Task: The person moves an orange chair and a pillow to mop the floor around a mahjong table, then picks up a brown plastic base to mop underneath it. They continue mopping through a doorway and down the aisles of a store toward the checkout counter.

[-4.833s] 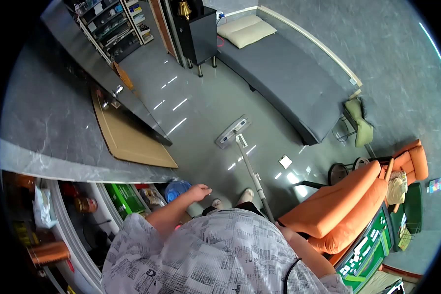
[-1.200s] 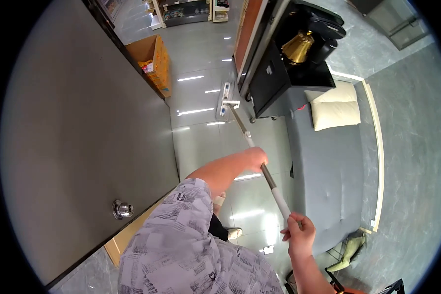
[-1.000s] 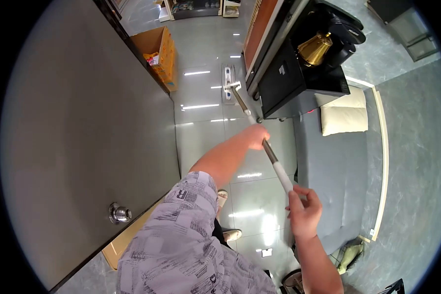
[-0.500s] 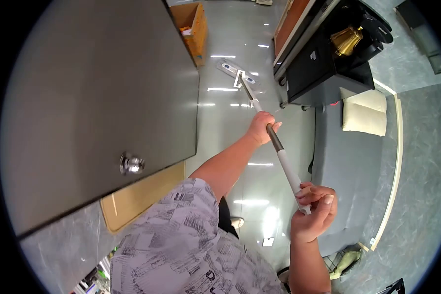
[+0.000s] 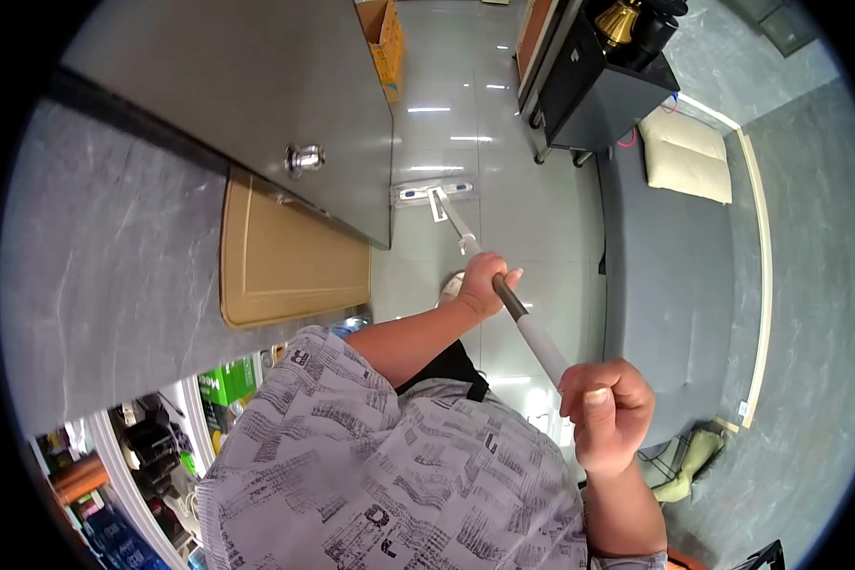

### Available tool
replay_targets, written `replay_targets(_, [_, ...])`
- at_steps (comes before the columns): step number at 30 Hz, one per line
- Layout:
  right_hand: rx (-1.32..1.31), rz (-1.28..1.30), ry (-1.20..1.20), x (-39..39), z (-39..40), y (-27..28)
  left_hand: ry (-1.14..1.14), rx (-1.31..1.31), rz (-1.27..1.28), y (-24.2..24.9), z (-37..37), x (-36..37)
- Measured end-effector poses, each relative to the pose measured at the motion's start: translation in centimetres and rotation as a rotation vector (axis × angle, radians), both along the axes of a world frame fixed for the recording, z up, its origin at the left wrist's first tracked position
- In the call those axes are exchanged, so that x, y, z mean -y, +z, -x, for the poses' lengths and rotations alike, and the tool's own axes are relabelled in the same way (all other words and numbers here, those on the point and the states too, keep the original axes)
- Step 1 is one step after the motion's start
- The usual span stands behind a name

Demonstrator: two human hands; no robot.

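A flat mop with a white and metal pole (image 5: 539, 344) slants down from my hands to the grey tiled floor. Its flat head (image 5: 434, 192) lies on the floor beside the lower edge of the grey door. My left hand (image 5: 485, 285) is wrapped round the middle of the pole. At the pole's upper end my right hand (image 5: 606, 415) is closed, with its fingers curled over the white grip and hiding the tip.
The grey door (image 5: 332, 123) with a round knob stands at the left, near a tan panel (image 5: 299, 261). An orange carton (image 5: 387, 52) is beyond it. On the right are a black cabinet (image 5: 603, 109) and a grey couch (image 5: 670, 285) with a cream cushion (image 5: 686, 155). Shelves fill the lower left.
The mop head has turned to lie nearly level across the view and sits lower and further left. My left hand has shifted down and left. The view has moved, showing shelves and one shoe.
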State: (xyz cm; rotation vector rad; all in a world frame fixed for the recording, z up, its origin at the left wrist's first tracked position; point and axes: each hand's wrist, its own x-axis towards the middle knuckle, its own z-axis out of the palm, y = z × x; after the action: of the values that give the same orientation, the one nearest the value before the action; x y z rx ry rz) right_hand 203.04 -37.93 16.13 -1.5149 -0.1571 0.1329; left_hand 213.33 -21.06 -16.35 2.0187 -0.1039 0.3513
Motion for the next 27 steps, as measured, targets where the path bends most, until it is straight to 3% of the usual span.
replay_targets(4, [0.053,0.046,-0.068,1.7,6.1,2.7,-0.069,-0.027,0.009,1.8,7.9,2.7])
replay_targets(5, [0.009,-0.041,-0.103,3.4,7.5,3.2,-0.097,-0.027,-0.007,1.8,9.7,3.7])
replay_targets(9, [-0.015,-0.047,-0.081,7.4,9.7,6.5,-0.143,-0.149,-0.03,5.1,15.7,7.5])
replay_targets(10, [-0.015,-0.057,0.004,8.5,9.8,6.8,-0.15,-0.13,-0.033,5.8,16.7,7.7])
replay_targets(12, [-0.011,-0.122,-0.056,10.2,10.4,7.4,-0.164,-0.098,-0.041,7.0,18.4,9.1])
replay_targets(14, [0.143,-0.246,-0.208,11.5,11.5,5.8,-0.272,-0.155,-0.103,5.9,18.6,10.0])
replay_targets(16, [0.275,-0.138,-0.692,10.3,14.0,3.8,-0.482,-0.248,-0.165,5.3,18.0,9.6])
replay_targets(17, [0.3,0.04,-0.739,9.6,15.2,2.4,-0.6,-0.378,-0.231,5.0,17.5,9.3])
replay_targets(18, [0.248,-0.047,-0.792,8.9,16.7,1.2,-0.667,-0.473,-0.307,4.4,17.5,9.5])
replay_targets(20, [0.181,-0.196,-0.728,9.4,18.3,1.4,-0.634,-0.451,-0.321,5.1,19.0,10.1])
replay_targets(21, [0.191,-0.165,-0.63,10.5,18.4,1.5,-0.584,-0.539,-0.359,6.2,19.4,10.6])
replay_targets(24, [0.178,-0.154,-0.4,12.4,16.9,3.4,-0.457,-0.449,-0.24,3.5,20.1,12.5])
replay_targets(27, [0.13,-0.121,-0.217,14.3,14.7,7.0,-0.42,-0.459,-0.105,6.5,19.3,15.7])
